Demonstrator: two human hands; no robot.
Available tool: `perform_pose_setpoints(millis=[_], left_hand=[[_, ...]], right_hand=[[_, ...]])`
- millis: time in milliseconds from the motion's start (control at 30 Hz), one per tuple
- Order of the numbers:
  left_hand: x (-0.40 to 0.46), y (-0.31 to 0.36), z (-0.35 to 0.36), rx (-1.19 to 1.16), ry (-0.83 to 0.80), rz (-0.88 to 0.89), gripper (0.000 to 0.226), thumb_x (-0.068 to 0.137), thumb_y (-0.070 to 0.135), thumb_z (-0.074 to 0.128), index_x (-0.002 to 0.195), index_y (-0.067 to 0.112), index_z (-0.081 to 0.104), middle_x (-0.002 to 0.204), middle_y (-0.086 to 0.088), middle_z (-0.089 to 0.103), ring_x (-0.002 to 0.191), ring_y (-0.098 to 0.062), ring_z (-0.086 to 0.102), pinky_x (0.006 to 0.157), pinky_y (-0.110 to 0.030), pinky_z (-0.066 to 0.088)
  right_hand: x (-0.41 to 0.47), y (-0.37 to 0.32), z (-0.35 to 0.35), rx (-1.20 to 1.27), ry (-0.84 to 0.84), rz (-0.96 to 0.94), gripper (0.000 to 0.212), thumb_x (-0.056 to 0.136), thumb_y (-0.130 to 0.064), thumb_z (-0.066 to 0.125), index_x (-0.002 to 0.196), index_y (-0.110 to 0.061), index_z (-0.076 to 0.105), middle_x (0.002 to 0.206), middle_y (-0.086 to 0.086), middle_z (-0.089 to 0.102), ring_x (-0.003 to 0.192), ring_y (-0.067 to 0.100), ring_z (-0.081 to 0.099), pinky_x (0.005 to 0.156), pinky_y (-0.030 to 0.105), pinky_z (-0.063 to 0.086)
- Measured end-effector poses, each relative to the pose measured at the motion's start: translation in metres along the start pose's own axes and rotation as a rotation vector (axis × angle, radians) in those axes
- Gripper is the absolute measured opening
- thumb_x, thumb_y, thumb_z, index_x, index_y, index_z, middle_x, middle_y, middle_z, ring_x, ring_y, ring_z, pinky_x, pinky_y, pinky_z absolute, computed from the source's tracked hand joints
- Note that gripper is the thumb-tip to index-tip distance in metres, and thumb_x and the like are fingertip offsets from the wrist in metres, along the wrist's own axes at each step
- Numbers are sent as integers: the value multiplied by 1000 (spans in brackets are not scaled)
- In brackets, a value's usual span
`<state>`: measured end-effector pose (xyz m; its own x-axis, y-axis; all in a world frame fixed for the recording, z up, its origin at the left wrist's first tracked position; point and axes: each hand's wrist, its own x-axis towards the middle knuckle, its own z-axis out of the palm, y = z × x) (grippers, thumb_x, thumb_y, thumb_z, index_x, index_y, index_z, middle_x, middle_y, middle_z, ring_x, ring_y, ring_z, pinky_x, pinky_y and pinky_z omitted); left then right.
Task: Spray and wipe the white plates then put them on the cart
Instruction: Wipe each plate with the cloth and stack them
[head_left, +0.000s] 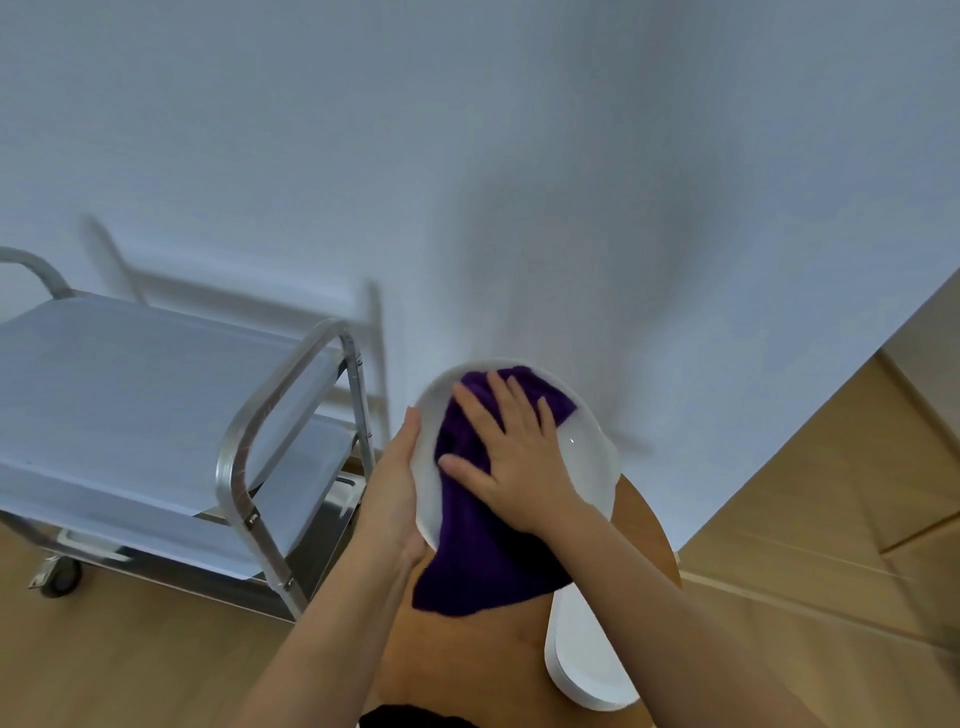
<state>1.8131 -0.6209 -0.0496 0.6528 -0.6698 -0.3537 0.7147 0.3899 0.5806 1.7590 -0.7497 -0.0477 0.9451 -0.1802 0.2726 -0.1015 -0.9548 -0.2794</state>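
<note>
A white plate is held tilted up above a round wooden table. My left hand holds the plate by its left rim, with the fingers hidden behind it. My right hand lies flat with spread fingers on a purple cloth, pressing it against the plate's face. The cloth hangs down over the plate's lower edge. A stack of white plates sits on the table at the lower right, partly hidden by my right forearm. No spray bottle is in view.
A steel cart with white-lined shelves stands to the left on the wooden floor. A white wall fills the background. Wooden cabinets are at the right.
</note>
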Motion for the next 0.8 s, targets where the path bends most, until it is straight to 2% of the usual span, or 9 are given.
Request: perform_pose_setpoints(millis=[100, 233, 300, 400, 467, 533, 633, 733, 800], left_hand=[[1, 2, -4, 57, 177, 127, 51, 85, 57, 57, 119, 20, 63, 109, -10, 71, 99, -30, 69, 77, -43, 55], [4, 15, 0, 119, 291, 306, 50, 85, 60, 57, 121, 27, 61, 107, -3, 71, 95, -25, 69, 60, -32, 56], [4, 17, 8, 147, 298, 357, 49, 85, 60, 56, 120, 27, 61, 107, -3, 71, 96, -23, 69, 64, -34, 58], [4, 16, 18, 168, 284, 355, 53, 82, 62, 58, 121, 26, 61, 112, -5, 69, 102, -26, 67, 84, -45, 55], [6, 23, 19, 205, 294, 318, 51, 84, 61, 57, 121, 26, 61, 112, -4, 70, 102, -25, 67, 87, -45, 54], [8, 37, 19, 218, 234, 216, 54, 87, 59, 54, 125, 22, 59, 117, -6, 68, 105, -28, 65, 90, -46, 52], [8, 54, 21, 291, 165, 107, 52, 90, 54, 53, 122, 14, 62, 114, -11, 69, 104, -31, 66, 84, -43, 54], [7, 57, 26, 362, 174, 112, 49, 88, 51, 57, 122, 16, 62, 116, -11, 68, 107, -29, 64, 94, -48, 51], [4, 61, 32, 471, 151, 173, 48, 81, 58, 62, 112, 21, 65, 108, -6, 71, 97, -22, 68, 84, -43, 57]], right_hand=[[0, 9, 1, -37, 46, 209, 66, 93, -61, 28, 149, -39, -1, 159, 2, -4, 145, 20, -9, 112, 38, -13], [-22, -2, 12, -27, 21, 419, 63, 97, -51, 24, 150, -31, -5, 159, 8, -3, 145, 27, -8, 115, 43, -6], [-35, -18, 17, 86, 4, 417, 64, 94, -54, 20, 149, -32, -3, 159, 8, 1, 145, 25, -6, 114, 42, -8], [-48, -44, 22, 277, -11, 295, 79, 76, -83, 11, 145, -46, -2, 159, 0, 2, 144, 16, -7, 110, 39, -17], [-52, -47, 19, 289, -4, 194, 84, 69, -90, 23, 141, -51, 4, 158, -2, 9, 145, 17, 1, 113, 42, -7], [-54, -40, 15, 190, 58, 73, 81, 71, -80, 49, 138, -45, 20, 152, 1, 29, 139, 24, 26, 113, 48, 21], [-54, -31, 12, 39, 263, -19, 78, 60, -41, 85, 123, -26, 42, 126, 9, 59, 112, 29, 59, 84, 42, 55], [-52, -34, 12, 121, 359, -22, 69, 55, -24, 90, 113, -16, 53, 105, 6, 69, 94, 25, 66, 71, 25, 55], [-47, -37, 1, 351, 400, 69, 54, 61, -18, 86, 108, -17, 60, 97, -6, 68, 89, 15, 66, 69, 14, 51]])
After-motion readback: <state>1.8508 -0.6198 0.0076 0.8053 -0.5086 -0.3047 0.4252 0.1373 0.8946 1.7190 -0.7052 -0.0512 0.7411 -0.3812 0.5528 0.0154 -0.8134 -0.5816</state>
